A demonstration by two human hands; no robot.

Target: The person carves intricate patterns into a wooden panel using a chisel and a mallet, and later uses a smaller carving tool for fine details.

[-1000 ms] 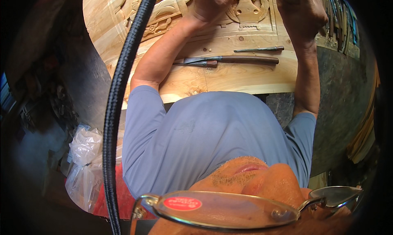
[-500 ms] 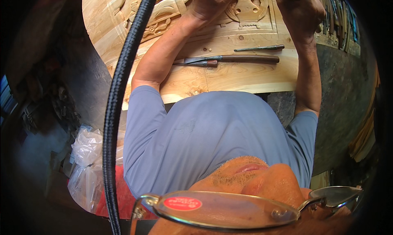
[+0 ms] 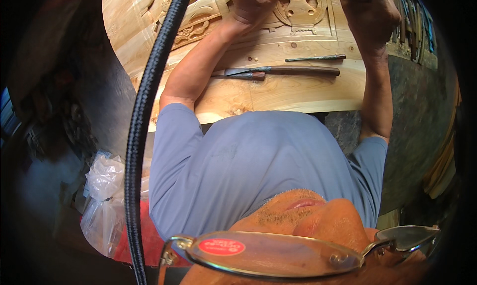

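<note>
At the top edge, my left hand (image 3: pixel 254 6) is curled closed over a carved wooden panel (image 3: pixel 278 99), beside a round relief (image 3: pixel 302 12). Its fingertips are cut off by the frame, so what it grips is hidden. My right hand (image 3: pixel 370 18) is closed in a fist above the panel's right part, partly out of the frame; I cannot make out what is in it. Between my forearms and my body lie a long chisel with a dark wooden handle (image 3: pixel 305 71), a shorter tool with a brown handle (image 3: pixel 257 76) and a thin tool (image 3: pixel 318 58).
A row of several long-handled tools (image 3: pixel 412 24) lies at the far right. A black braided cord (image 3: pixel 144 106) crosses the view on the left. Clear plastic bags (image 3: pixel 104 200) rest on something red (image 3: pixel 141 235) at lower left. Wooden boards (image 3: pixel 442 166) stand at the right edge.
My right hand has shifted slightly right and down. My left hand has moved slightly left, showing more of the round relief. The loose tools lie as before.
</note>
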